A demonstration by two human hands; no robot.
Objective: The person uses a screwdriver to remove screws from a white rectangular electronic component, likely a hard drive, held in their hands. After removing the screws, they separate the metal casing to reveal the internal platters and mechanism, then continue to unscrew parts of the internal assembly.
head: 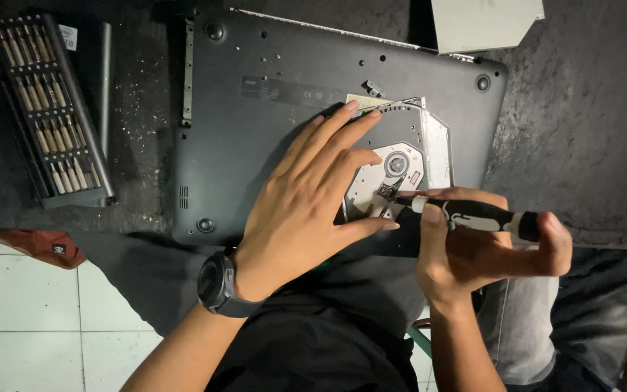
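Note:
A black laptop [255, 145] lies upside down on a dark table. On its base rests an optical disc drive [408, 156] with a silver tray and round hub. My left hand [306, 203], with a black watch on the wrist, lies flat with fingers spread on the drive and holds it down. My right hand [473, 250] grips a black-and-white screwdriver [477, 215] that lies nearly level. Its tip touches the drive's near edge, just right of my left thumb.
A black case of several screwdriver bits [45, 109] sits open at the left, with a metal rod [104, 80] beside it. A pale flat panel [484, 22] lies at the top right. White floor tiles [23, 319] show below the table edge.

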